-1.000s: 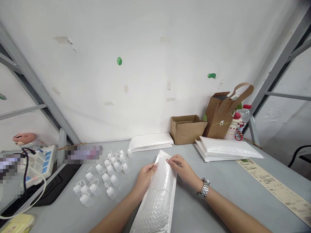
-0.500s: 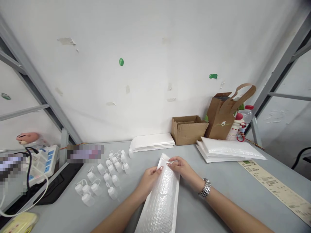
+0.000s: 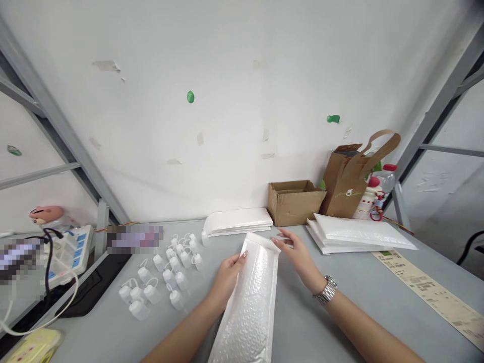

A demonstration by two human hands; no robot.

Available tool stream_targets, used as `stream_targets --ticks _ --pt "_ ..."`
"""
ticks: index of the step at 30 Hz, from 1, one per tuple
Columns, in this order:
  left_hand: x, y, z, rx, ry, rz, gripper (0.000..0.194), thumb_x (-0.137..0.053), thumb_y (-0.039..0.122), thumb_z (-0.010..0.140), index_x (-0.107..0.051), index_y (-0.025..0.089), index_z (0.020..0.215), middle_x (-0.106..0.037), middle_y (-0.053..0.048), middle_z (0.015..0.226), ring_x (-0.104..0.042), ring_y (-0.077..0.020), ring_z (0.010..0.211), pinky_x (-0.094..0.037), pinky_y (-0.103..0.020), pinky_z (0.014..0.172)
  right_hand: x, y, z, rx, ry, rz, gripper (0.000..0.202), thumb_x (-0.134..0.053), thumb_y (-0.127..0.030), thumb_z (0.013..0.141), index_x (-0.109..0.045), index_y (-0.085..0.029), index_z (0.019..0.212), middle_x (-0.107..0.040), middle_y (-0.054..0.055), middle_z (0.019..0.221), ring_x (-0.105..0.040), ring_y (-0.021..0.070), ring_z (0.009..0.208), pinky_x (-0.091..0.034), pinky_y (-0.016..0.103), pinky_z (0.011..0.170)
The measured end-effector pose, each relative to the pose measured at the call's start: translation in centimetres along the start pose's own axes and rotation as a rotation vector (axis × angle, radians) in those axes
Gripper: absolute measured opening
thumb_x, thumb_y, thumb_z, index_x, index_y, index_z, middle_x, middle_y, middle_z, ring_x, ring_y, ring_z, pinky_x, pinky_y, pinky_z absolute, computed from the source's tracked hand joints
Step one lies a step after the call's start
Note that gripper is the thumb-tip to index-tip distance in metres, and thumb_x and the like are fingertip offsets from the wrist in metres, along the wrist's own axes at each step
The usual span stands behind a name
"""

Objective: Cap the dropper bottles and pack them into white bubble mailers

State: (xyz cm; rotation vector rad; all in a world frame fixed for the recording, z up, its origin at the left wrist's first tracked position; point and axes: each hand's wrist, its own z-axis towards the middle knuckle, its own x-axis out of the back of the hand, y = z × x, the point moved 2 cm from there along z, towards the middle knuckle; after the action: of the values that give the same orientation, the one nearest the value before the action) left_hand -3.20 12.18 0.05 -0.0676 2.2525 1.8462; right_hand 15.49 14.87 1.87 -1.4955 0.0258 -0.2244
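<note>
A white bubble mailer [image 3: 252, 297] lies lengthwise in front of me, its narrow flap end pointing away toward the wall. My left hand [image 3: 228, 277] grips its left edge near the top, thumb on the front face. At the upper right corner of the flap is my right hand [image 3: 298, 254], a fingertip touching the flap and the other fingers spread out above it. The right wrist wears a metal watch [image 3: 326, 291]. Left of the mailer stand several small white capped bottles [image 3: 168, 276] with thin looped straps. The mailer's lower end runs out of view.
More white mailers [image 3: 238, 220] lie at the back, with another pile of mailers [image 3: 359, 234] to the right. A cardboard box [image 3: 296, 206] and a brown paper bag [image 3: 342, 184] stand by the wall. A printed paper strip [image 3: 427, 290] lies right; a power strip [image 3: 73, 254] is left.
My right hand has moved right to the flap's corner, its fingers spreading. My left hand has shifted slightly left along the mailer's edge. The flap end now shows wider.
</note>
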Motion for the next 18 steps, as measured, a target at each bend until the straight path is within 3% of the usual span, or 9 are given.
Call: stream_targets --ticks 2,4,7,12,18 --pt "-0.1 0.0 -0.1 0.011 -0.014 -0.008 0.042 -0.066 0.055 0.064 -0.068 0.013 0.072 -0.06 0.001 0.058 -0.052 -0.0157 0.059 -0.037 -0.024 0.059 -0.5 0.3 -0.2 -0.16 -0.218 0.115 0.043 -0.066 -0.049 0.067 -0.064 -0.017 0.096 -0.063 0.008 0.095 -0.059 0.0209 0.084 -0.045 0.032 0.073" --pt "-0.2 0.0 -0.1 0.024 -0.024 -0.013 0.042 -0.067 0.054 0.063 -0.069 0.013 0.073 -0.061 0.0 0.059 -0.053 -0.0162 0.059 -0.037 -0.025 0.059 -1.1 0.6 -0.6 -0.231 -0.386 0.187 0.039 -0.063 -0.052 0.07 -0.066 -0.014 0.079 -0.065 0.005 0.076 -0.058 0.0174 0.069 -0.044 0.03 0.064" --pt "-0.2 -0.1 -0.1 0.033 -0.01 -0.019 0.043 -0.068 0.055 0.06 -0.068 0.013 0.07 -0.06 0.0 0.058 -0.052 -0.0154 0.058 -0.036 -0.024 0.058 -1.4 0.4 -1.0 -0.144 -0.418 0.169 0.043 -0.056 -0.054 0.076 -0.067 -0.013 0.073 -0.064 0.003 0.065 -0.055 0.0161 0.061 -0.042 0.029 0.061" --pt "-0.2 -0.3 0.0 0.039 0.049 -0.03 0.046 -0.069 0.059 0.055 -0.064 0.014 0.061 -0.055 0.002 0.052 -0.045 -0.0117 0.051 -0.031 -0.022 0.052 -1.2 -0.9 -1.2 0.121 -0.451 0.037 0.044 -0.048 -0.053 0.083 -0.066 -0.02 0.106 -0.067 0.006 0.106 -0.057 0.0233 0.101 -0.042 0.036 0.089" --pt "0.1 0.0 0.0 0.051 0.076 -0.057 0.043 -0.07 0.056 0.057 -0.063 0.013 0.062 -0.058 0.001 0.054 -0.049 -0.0139 0.053 -0.035 -0.024 0.055 -1.4 -0.4 -1.3 0.136 -0.477 -0.074 0.045 -0.055 -0.049 0.08 -0.061 -0.022 0.116 -0.059 0.007 0.124 -0.052 0.0249 0.113 -0.039 0.04 0.098"
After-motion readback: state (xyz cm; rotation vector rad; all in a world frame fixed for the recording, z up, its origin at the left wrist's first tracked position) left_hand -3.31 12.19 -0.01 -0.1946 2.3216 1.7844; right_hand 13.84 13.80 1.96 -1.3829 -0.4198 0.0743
